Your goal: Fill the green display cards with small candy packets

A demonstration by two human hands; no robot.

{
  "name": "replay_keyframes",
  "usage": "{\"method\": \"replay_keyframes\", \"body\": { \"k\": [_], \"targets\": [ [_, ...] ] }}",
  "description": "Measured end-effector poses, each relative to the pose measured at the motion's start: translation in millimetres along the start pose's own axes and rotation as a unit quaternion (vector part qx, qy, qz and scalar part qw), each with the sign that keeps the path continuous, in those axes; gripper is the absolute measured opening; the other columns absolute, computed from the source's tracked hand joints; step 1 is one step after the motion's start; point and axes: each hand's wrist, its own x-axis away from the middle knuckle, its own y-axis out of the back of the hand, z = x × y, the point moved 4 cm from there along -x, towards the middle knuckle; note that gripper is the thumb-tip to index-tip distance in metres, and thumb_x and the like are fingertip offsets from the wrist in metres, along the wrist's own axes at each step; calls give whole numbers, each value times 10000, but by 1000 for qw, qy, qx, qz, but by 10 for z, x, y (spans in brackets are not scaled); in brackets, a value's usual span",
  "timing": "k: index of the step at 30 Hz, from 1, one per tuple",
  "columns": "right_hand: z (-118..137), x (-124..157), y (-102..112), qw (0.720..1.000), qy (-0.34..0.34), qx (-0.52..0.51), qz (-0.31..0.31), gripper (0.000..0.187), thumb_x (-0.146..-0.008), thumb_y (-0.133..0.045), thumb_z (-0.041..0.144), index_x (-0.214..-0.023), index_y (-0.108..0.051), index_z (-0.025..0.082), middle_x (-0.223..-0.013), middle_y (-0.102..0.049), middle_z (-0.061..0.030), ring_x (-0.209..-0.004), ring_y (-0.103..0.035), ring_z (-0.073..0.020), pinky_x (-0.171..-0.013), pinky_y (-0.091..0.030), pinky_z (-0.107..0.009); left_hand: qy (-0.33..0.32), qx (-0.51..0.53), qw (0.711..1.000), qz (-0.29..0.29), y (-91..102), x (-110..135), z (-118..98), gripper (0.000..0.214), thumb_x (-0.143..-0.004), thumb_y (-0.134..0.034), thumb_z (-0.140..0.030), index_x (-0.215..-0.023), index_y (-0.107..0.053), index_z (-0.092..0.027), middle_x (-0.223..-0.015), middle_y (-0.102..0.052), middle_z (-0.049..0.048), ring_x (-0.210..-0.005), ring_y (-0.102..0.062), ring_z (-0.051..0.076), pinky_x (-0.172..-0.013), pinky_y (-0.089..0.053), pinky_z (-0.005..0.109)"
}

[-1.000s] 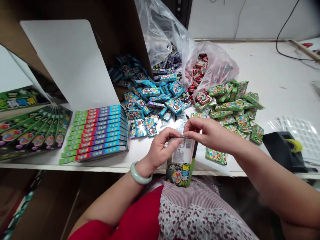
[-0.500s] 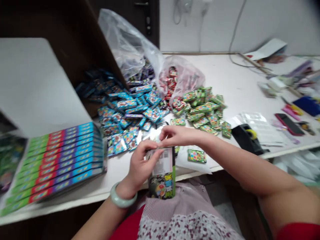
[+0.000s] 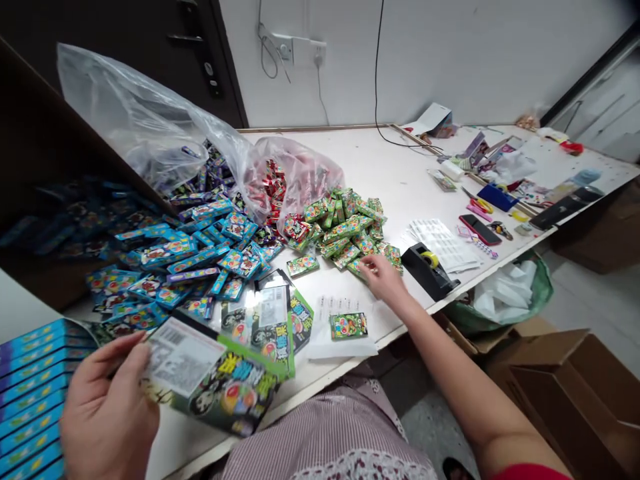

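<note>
My left hand (image 3: 107, 407) is closed on the left end of a flat black-and-green printed box (image 3: 215, 380), which is tilted in front of the table. A white label with a barcode covers part of its face. My right hand (image 3: 384, 280) is at the front of a heap of small green packets (image 3: 350, 227), its fingers pinched on one green packet (image 3: 357, 268). Closer to me, a single green packet (image 3: 349, 325) lies on a white label sheet (image 3: 320, 347). Between my hands lie more flat black-and-green boxes (image 3: 273, 327), overlapping.
Blue packets (image 3: 170, 250) are heaped at left behind my left hand. Clear plastic bags (image 3: 305, 167) hold red and purple packets. A row of striped boxes (image 3: 35, 393) stands at lower left. Right of my hand are a black tape dispenser (image 3: 427, 270), label sheets (image 3: 443, 243) and a phone (image 3: 480, 229).
My left hand has carried the printed box left and turned it sideways. My right hand has left the box and moved right to the green packets. The view has swung right.
</note>
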Motion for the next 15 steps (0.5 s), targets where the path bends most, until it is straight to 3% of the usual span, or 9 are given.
{"method": "replay_keyframes", "body": {
  "k": [2, 4, 9, 12, 15],
  "targets": [
    [-289, 10, 161, 999, -11, 35, -37, 317, -757, -670, 287, -1043, -616, 161, -1123, -579, -162, -1156, -471, -338, -1020, -320, -551, 54, 47, 997, 8, -29, -28, 115, 209, -731, -694, -229, -935, -691, -274, -870, -675, -53, -737, -605, 106, -604, -474, 170],
    [-445, 32, 182, 998, -10, 49, -44, 398, -654, -744, 236, -1032, -635, 175, -1120, -580, -160, -1157, -461, -370, -1021, -310, -563, 99, 90, 991, 24, -88, -23, 237, 200, -703, -706, -215, -898, -683, -253, -863, -669, -49, -747, -610, 110, -628, -487, 176],
    [-544, 53, 154, 997, -6, 10, -70, 198, -765, -613, 298, -931, -640, 194, -1100, -596, -140, -1107, -519, -314, -1013, -359, -489, 139, 77, 987, 30, -52, -17, 512, 318, -596, -778, -235, -893, -664, -234, -872, -656, -49, -715, -596, 105, -579, -461, 172],
    [-564, 4, 154, 996, -31, -57, -63, 273, -809, -541, 438, -944, -598, 209, -837, -611, -67, -822, -616, -248, -803, -497, -420, 129, 47, 990, 32, 59, -41, 622, 410, -548, -796, -244, -932, -650, -237, -852, -650, -51, -747, -592, 104, -597, -448, 160],
    [-503, -58, 61, 988, -64, -142, -8, 404, -758, -554, 543, -996, -552, 217, -573, -461, 57, -526, -570, -181, -508, -472, -308, 91, 17, 994, 57, 124, -58, 663, 473, -501, -812, -250, -938, -632, -225, -895, -646, -48, -813, -589, 98, -705, -465, 163]
  ]
}}
